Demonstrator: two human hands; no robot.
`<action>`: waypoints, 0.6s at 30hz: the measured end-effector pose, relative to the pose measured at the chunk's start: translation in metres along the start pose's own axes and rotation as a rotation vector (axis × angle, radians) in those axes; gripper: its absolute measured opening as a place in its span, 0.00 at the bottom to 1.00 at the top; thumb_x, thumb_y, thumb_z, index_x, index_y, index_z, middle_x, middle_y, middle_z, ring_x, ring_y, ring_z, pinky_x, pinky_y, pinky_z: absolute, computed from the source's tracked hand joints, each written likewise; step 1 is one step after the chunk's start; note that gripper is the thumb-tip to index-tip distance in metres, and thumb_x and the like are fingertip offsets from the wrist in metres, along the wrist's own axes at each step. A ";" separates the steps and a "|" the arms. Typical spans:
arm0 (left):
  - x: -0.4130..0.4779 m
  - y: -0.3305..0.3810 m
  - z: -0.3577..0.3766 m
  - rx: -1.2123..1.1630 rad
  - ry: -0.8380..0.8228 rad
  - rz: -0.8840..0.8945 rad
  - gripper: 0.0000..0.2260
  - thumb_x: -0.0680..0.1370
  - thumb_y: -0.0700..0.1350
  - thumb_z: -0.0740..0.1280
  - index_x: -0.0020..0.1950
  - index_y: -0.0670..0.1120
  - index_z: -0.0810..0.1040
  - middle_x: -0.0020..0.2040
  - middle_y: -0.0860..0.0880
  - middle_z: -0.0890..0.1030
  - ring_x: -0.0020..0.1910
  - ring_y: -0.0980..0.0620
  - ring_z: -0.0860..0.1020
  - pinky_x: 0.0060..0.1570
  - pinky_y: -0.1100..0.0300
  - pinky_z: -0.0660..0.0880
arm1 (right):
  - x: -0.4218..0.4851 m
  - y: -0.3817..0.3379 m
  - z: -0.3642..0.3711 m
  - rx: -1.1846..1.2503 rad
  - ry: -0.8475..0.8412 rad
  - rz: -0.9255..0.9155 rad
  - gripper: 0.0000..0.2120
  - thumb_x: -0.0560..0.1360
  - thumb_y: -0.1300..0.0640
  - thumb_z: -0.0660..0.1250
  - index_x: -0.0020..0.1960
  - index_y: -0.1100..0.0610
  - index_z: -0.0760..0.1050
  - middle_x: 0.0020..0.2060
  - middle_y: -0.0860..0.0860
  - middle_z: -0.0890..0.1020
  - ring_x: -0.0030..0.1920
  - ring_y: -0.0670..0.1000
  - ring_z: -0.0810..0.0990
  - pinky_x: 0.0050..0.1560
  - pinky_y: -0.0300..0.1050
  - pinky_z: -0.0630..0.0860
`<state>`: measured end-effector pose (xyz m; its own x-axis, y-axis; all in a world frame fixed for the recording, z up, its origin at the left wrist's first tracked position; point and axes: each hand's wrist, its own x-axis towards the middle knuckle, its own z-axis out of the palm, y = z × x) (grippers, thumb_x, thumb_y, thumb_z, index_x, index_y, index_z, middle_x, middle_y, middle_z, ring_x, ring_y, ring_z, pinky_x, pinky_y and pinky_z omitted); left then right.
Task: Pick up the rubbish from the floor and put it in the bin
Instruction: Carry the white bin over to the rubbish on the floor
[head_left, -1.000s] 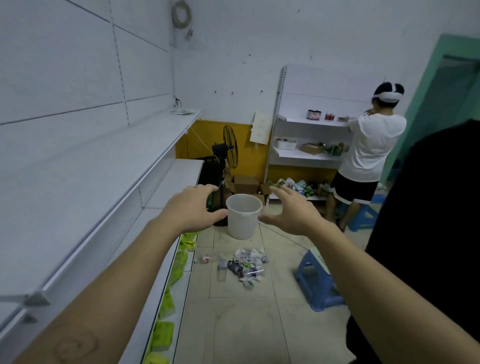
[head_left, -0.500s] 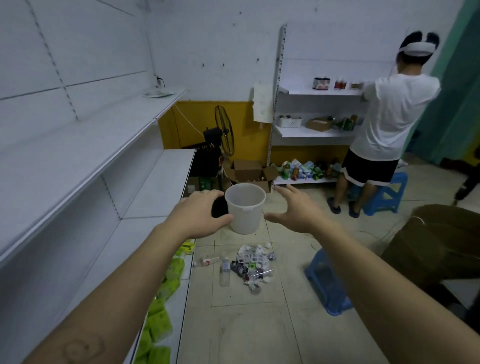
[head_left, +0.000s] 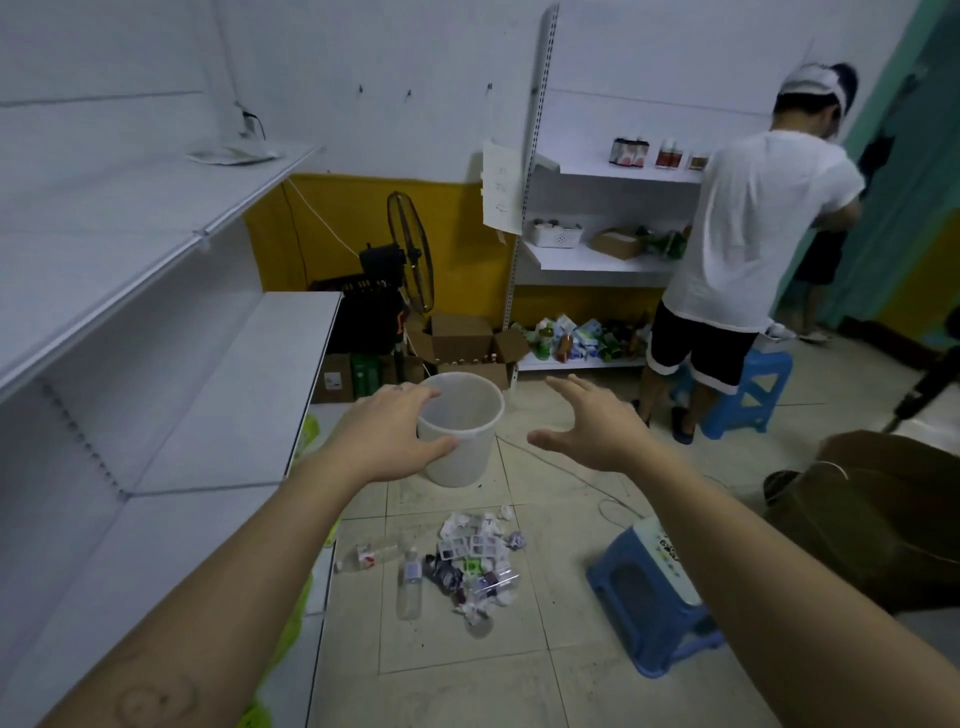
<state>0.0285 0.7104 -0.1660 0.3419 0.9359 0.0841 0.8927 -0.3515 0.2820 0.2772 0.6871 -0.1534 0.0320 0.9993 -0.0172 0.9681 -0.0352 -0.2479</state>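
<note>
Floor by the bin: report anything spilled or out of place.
A heap of wrappers and crumpled paper is strewn on the floor tiles in front of the white bin, which stands upright. Two clear bottles lie at the heap's left edge. A thin red cable trails loose to the bin's right.

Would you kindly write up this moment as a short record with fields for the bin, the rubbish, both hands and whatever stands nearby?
bin: white bin, upright on the floor, nothing visible inside
rubbish: pile of wrappers and two clear bottles lying on the floor, nearer the camera than the bin
left hand: open, empty, overlapping the bin's left rim; contact unclear
right hand: open, fingers spread, empty, right of the bin
nearby: blue stool right of the pile; another person at the far shelves
progress: nothing picked up yet
</note>
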 end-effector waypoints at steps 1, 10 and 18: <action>0.017 -0.010 0.004 -0.026 -0.009 0.001 0.35 0.70 0.68 0.62 0.73 0.56 0.62 0.71 0.51 0.70 0.69 0.48 0.68 0.65 0.47 0.70 | 0.018 -0.001 0.002 -0.012 -0.011 0.012 0.42 0.68 0.34 0.67 0.75 0.45 0.54 0.76 0.49 0.58 0.75 0.55 0.58 0.71 0.58 0.60; 0.150 -0.063 0.031 -0.117 -0.087 0.025 0.34 0.71 0.67 0.62 0.74 0.53 0.63 0.72 0.50 0.69 0.69 0.48 0.68 0.64 0.47 0.71 | 0.145 0.005 0.021 -0.046 -0.078 0.085 0.40 0.69 0.34 0.66 0.75 0.46 0.55 0.75 0.50 0.61 0.74 0.55 0.61 0.70 0.57 0.62; 0.237 -0.056 0.067 -0.093 -0.114 0.013 0.34 0.71 0.67 0.62 0.73 0.53 0.63 0.72 0.50 0.69 0.70 0.48 0.68 0.64 0.47 0.70 | 0.231 0.054 0.034 -0.028 -0.113 0.075 0.40 0.69 0.35 0.67 0.75 0.46 0.55 0.76 0.50 0.60 0.74 0.54 0.60 0.71 0.57 0.62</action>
<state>0.0789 0.9509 -0.2257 0.3891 0.9210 -0.0194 0.8587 -0.3550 0.3697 0.3283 0.9155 -0.2039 0.0779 0.9865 -0.1439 0.9707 -0.1079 -0.2145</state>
